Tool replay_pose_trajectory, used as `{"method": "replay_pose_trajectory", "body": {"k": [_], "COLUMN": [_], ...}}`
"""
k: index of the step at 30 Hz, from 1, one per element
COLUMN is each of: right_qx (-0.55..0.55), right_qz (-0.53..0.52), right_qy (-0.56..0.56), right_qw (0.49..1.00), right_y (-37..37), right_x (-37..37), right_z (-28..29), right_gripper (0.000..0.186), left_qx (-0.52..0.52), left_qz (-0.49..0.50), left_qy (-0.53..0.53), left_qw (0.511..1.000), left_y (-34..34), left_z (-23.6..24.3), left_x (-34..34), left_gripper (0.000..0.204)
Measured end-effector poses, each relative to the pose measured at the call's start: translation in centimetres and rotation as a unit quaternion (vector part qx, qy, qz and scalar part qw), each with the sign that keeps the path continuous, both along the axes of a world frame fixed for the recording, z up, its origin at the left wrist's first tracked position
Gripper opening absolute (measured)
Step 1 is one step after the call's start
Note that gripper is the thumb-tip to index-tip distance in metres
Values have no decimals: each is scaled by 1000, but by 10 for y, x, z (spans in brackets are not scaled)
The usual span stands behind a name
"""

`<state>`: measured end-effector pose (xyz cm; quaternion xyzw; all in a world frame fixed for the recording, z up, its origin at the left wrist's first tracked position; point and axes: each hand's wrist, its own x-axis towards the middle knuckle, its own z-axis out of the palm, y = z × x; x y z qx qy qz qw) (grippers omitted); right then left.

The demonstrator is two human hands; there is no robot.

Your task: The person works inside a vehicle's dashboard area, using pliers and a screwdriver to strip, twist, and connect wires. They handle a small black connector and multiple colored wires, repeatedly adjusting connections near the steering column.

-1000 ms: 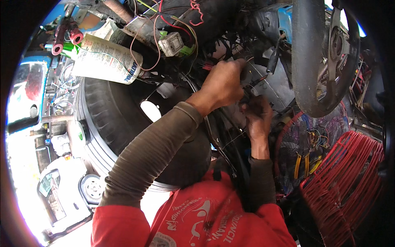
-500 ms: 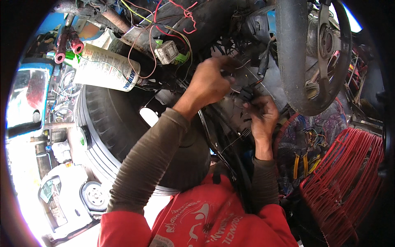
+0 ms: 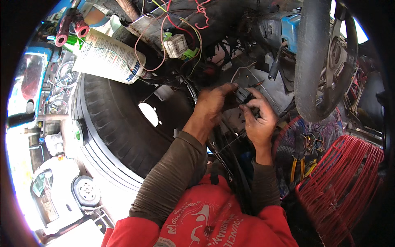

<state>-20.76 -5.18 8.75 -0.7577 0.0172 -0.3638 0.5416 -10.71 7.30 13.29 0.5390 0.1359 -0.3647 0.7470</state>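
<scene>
My left hand (image 3: 209,108) and my right hand (image 3: 260,122) meet below the dashboard, both closed on a small dark connector (image 3: 242,94), partly hidden by the fingers, with thin wires (image 3: 247,66) about it. My right thumb and forefinger pinch it from the right. A black cylindrical fitting (image 3: 275,68) hangs above my right hand. Bundled dark cables run down behind both wrists.
A large tyre (image 3: 105,115) lies at left, under a white tube-like container (image 3: 108,55). Loose wires and a white switch housing (image 3: 176,46) hang above. At right are a steering wheel (image 3: 307,61), pliers (image 3: 294,166) on a patterned cushion and a red corded seat (image 3: 337,185).
My left hand has come down and right to the connector. My right hand's fingers have risen and closed round it beside the left.
</scene>
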Motion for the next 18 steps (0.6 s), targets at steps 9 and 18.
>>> {"method": "replay_pose_trajectory", "body": {"k": [9,18], "right_qx": [-137,-112], "right_qz": [-22,-57], "right_qy": [103,22], "right_qw": [985,992], "right_y": [11,12], "right_x": [10,9], "right_z": [37,43], "right_gripper": [36,36], "left_qx": [-119,-213], "left_qz": [36,61], "left_qy": [85,91], "left_qw": [989,971], "left_y": [-9,-23], "left_z": [-14,-6], "left_x": [2,-1], "left_gripper": [23,24]}}
